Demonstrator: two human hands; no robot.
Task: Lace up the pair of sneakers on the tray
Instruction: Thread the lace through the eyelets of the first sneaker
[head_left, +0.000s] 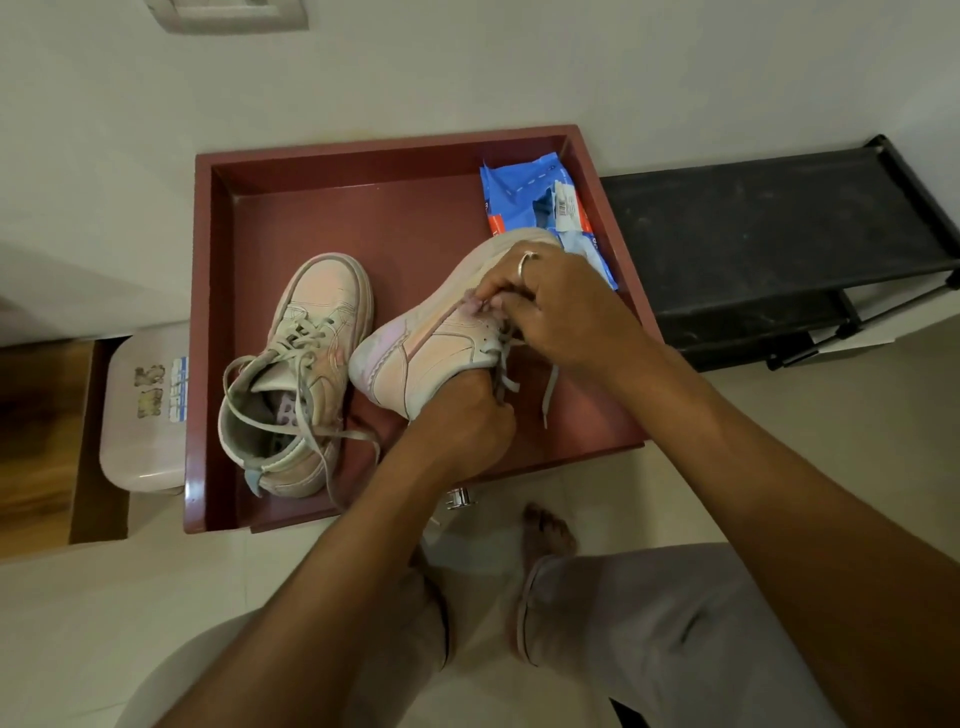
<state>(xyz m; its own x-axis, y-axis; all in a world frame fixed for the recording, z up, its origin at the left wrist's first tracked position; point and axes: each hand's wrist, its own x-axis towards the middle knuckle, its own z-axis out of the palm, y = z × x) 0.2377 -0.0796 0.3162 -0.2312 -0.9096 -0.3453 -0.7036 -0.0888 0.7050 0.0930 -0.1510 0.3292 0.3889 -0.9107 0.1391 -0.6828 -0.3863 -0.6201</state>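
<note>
Sneaker two (426, 353) is tipped on its side over the tray floor, and both hands are on it! The left hand (462, 415) curls round the underside near the collar, clamped firm. The right hand (561, 306), directly above that grip, has its fingertips pinched together at the eyelet row. They look to be on the lace (506, 379), though the knuckles hide the tip. Loose lace ends dangle just below the grip.

To do this step well: brace the shoe, feed the tip cleanly through one eyelet, and even out the slack before crossing over.

Now the red tray (208, 312), which holds everything. Left of the grip stands the other sneaker (306, 364), upright, its laces threaded low but trailing loose. Beyond the grip, partly behind the held toe, lies a crumpled blue packet (524, 197).
</note>
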